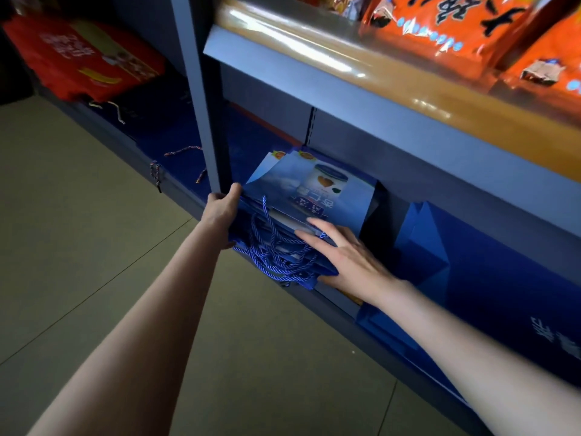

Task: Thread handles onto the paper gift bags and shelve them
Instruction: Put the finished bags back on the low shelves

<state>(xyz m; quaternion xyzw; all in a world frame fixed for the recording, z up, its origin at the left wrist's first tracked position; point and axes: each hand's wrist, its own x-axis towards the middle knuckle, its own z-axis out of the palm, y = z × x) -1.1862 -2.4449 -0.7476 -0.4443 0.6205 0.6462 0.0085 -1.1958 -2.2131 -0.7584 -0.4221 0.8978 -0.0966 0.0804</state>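
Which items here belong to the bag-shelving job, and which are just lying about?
Part of the job:
- stack of blue gift bags on the lower shelf
- blue rope handles hanging over the shelf edge
- left hand gripping the stack's left side
- right hand laid flat on top

Lying about:
- orange snack packets on the upper shelf
- red bags at left
- folded blue bags at right

Large black Chinese characters are printed on the orange snack packets, cut off by the frame. White Chinese characters are seen upside down on the top blue gift bag, on the dark blue bag at right, and on the red bags; none can be read with certainty.
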